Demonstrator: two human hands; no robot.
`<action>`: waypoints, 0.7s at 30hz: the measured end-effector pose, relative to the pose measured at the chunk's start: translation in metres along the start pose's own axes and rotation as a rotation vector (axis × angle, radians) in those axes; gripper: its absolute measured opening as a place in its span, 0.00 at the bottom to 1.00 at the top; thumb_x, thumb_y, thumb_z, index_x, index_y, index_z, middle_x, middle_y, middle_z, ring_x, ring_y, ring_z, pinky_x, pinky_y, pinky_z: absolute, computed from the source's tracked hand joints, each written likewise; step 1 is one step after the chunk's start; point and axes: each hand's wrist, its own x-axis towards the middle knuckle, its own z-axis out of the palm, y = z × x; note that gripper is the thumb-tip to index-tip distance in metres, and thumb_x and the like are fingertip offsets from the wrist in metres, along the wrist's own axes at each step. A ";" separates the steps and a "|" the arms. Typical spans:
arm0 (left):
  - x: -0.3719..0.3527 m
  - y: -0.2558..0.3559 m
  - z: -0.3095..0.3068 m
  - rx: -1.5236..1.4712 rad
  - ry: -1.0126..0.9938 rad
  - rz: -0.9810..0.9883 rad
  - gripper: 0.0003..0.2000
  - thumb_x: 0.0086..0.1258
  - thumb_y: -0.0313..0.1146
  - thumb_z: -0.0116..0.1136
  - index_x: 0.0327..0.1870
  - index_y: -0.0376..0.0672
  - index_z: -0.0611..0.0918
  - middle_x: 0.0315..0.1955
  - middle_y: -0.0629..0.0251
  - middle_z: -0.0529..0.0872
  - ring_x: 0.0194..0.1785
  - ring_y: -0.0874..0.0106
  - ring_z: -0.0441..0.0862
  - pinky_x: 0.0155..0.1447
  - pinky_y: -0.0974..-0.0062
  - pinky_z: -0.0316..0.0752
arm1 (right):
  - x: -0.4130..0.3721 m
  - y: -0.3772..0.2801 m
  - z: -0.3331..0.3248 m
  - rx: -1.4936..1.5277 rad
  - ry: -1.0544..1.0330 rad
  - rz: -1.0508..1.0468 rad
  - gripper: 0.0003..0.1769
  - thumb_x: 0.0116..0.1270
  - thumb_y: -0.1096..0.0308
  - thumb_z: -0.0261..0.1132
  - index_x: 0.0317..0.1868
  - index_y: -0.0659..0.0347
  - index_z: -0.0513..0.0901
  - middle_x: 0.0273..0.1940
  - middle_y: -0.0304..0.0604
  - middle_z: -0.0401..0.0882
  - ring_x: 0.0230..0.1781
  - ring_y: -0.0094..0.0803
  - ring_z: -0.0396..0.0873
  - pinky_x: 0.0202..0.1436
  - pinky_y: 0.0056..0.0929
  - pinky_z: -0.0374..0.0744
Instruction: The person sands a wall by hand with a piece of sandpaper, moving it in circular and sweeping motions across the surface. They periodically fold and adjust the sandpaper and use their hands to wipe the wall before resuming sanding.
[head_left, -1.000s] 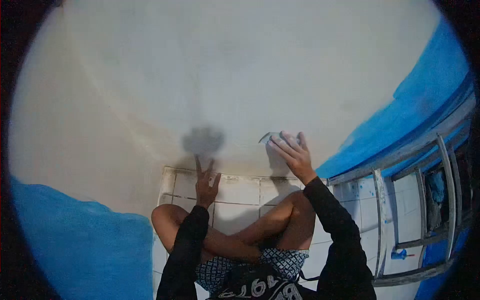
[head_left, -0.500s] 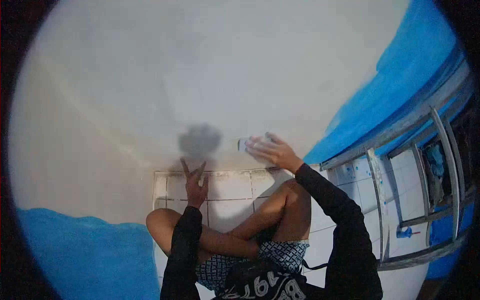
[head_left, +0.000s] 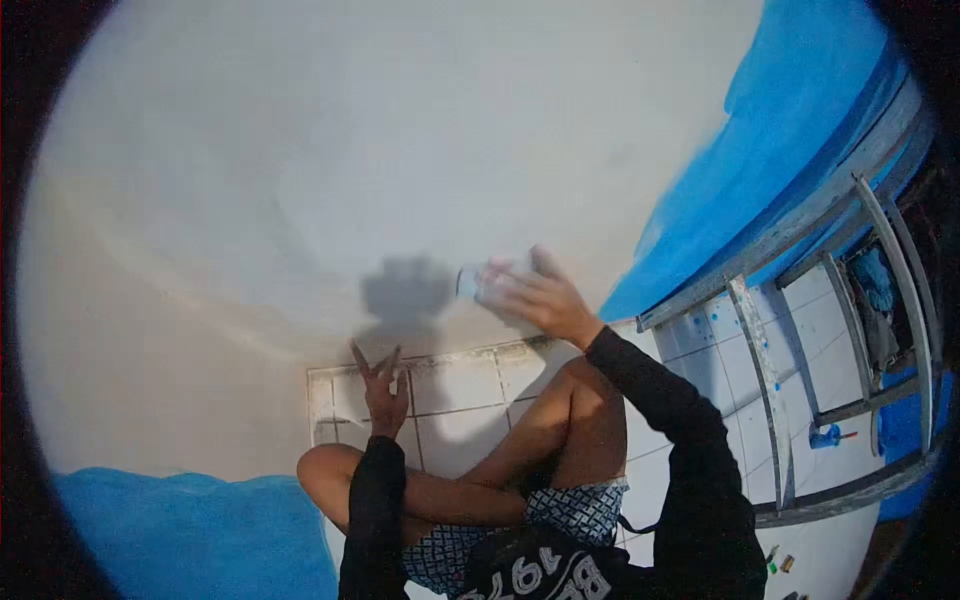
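Moved left, the right hand (head_left: 540, 298) clasps a blurred block (head_left: 472, 281) under flattened fingers, long axis level, pointing left.

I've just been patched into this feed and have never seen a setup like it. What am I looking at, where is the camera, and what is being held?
There is no machine here: a person works with bare hands. The one round, distorted picture comes from a camera on their head, looking forward and down. They sit cross-legged on a tiled floor facing a white wall. The right hand, blurred, holds a small pale pad against the wall. The left hand is open and holds nothing, low by the foot of the wall. A metal ladder and blue paint are at the right.
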 end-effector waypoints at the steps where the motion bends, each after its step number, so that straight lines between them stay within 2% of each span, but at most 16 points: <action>1: -0.001 -0.001 -0.001 0.001 0.001 -0.001 0.23 0.71 0.27 0.60 0.67 0.57 0.79 0.81 0.50 0.38 0.60 0.56 0.81 0.51 0.68 0.85 | 0.014 0.003 -0.020 0.002 0.001 -0.001 0.28 0.65 0.64 0.64 0.66 0.36 0.77 0.70 0.28 0.73 0.73 0.29 0.68 0.80 0.54 0.57; 3: -0.001 -0.001 -0.002 -0.116 -0.012 -0.026 0.24 0.70 0.25 0.60 0.67 0.56 0.79 0.81 0.49 0.38 0.61 0.56 0.80 0.52 0.66 0.85 | 0.042 0.010 -0.057 -0.260 0.210 0.229 0.27 0.66 0.63 0.65 0.66 0.35 0.77 0.70 0.27 0.73 0.72 0.29 0.69 0.79 0.58 0.58; 6: -0.001 0.001 0.005 -0.075 -0.009 -0.012 0.25 0.67 0.22 0.61 0.66 0.56 0.80 0.80 0.49 0.38 0.61 0.57 0.80 0.53 0.66 0.85 | 0.034 0.005 -0.028 -0.228 0.233 0.191 0.26 0.68 0.63 0.63 0.66 0.34 0.77 0.71 0.26 0.71 0.72 0.29 0.70 0.78 0.57 0.60; 7: 0.001 0.003 0.005 -0.078 -0.002 -0.004 0.25 0.67 0.22 0.61 0.66 0.56 0.80 0.80 0.49 0.38 0.61 0.57 0.80 0.53 0.66 0.85 | 0.032 0.000 -0.026 -0.170 0.094 0.104 0.26 0.69 0.65 0.63 0.67 0.34 0.76 0.72 0.24 0.70 0.72 0.29 0.70 0.77 0.56 0.63; 8: 0.002 0.006 0.006 -0.102 0.028 0.065 0.25 0.66 0.21 0.62 0.65 0.55 0.81 0.80 0.48 0.38 0.60 0.58 0.81 0.53 0.66 0.85 | 0.031 0.000 -0.025 -0.177 0.102 0.101 0.26 0.69 0.65 0.63 0.67 0.34 0.76 0.72 0.24 0.70 0.72 0.29 0.70 0.77 0.56 0.63; 10: 0.003 0.005 0.000 -0.121 0.056 0.144 0.26 0.65 0.21 0.63 0.64 0.54 0.81 0.80 0.47 0.38 0.60 0.58 0.81 0.53 0.66 0.85 | 0.036 -0.004 -0.033 -0.091 -0.048 0.029 0.24 0.71 0.68 0.56 0.64 0.36 0.80 0.71 0.26 0.72 0.72 0.31 0.69 0.79 0.61 0.54; 12: 0.001 0.005 -0.005 -0.060 0.058 0.198 0.25 0.64 0.21 0.65 0.63 0.52 0.82 0.80 0.46 0.38 0.59 0.58 0.81 0.53 0.68 0.85 | 0.057 0.013 -0.054 -0.161 0.006 0.040 0.24 0.70 0.69 0.58 0.64 0.36 0.80 0.70 0.28 0.73 0.73 0.33 0.69 0.79 0.62 0.53; 14: -0.003 -0.012 0.003 -0.037 0.015 0.163 0.24 0.64 0.21 0.65 0.63 0.51 0.82 0.80 0.45 0.38 0.59 0.58 0.81 0.53 0.67 0.85 | 0.089 0.025 -0.090 -0.432 0.367 0.178 0.26 0.67 0.68 0.63 0.65 0.37 0.77 0.72 0.25 0.70 0.71 0.34 0.71 0.78 0.51 0.63; 15: -0.005 -0.019 0.006 -0.006 -0.037 0.126 0.23 0.64 0.21 0.65 0.62 0.50 0.82 0.80 0.44 0.37 0.59 0.58 0.81 0.54 0.67 0.85 | 0.095 0.023 -0.088 -0.334 0.412 0.193 0.25 0.67 0.67 0.61 0.64 0.37 0.79 0.71 0.27 0.71 0.73 0.34 0.69 0.78 0.53 0.61; 16: -0.005 -0.008 0.002 -0.010 -0.031 0.132 0.23 0.64 0.21 0.65 0.62 0.50 0.82 0.80 0.44 0.37 0.59 0.58 0.81 0.54 0.67 0.85 | 0.096 0.020 -0.084 -0.341 0.415 0.187 0.25 0.67 0.67 0.61 0.64 0.37 0.79 0.71 0.27 0.71 0.73 0.34 0.69 0.78 0.53 0.61; 18: -0.003 0.011 -0.005 -0.138 -0.011 0.068 0.21 0.66 0.23 0.64 0.61 0.49 0.82 0.80 0.44 0.37 0.61 0.56 0.80 0.55 0.65 0.85 | 0.092 0.012 -0.075 -0.312 0.177 0.047 0.22 0.69 0.65 0.59 0.63 0.37 0.80 0.72 0.28 0.71 0.74 0.33 0.67 0.78 0.54 0.60; 19: -0.001 -0.001 0.002 -0.136 0.003 0.084 0.21 0.66 0.23 0.64 0.61 0.49 0.82 0.80 0.44 0.37 0.61 0.56 0.80 0.55 0.65 0.85 | 0.092 0.012 -0.078 -0.303 0.136 0.029 0.22 0.69 0.62 0.58 0.62 0.36 0.80 0.72 0.28 0.70 0.75 0.33 0.65 0.79 0.56 0.58; 21: -0.004 -0.029 0.014 0.022 0.008 0.206 0.19 0.68 0.25 0.63 0.61 0.47 0.82 0.80 0.45 0.38 0.61 0.56 0.80 0.55 0.64 0.84 | 0.097 0.028 -0.091 -0.361 0.201 0.031 0.22 0.69 0.62 0.59 0.62 0.36 0.81 0.72 0.29 0.71 0.75 0.33 0.66 0.79 0.57 0.56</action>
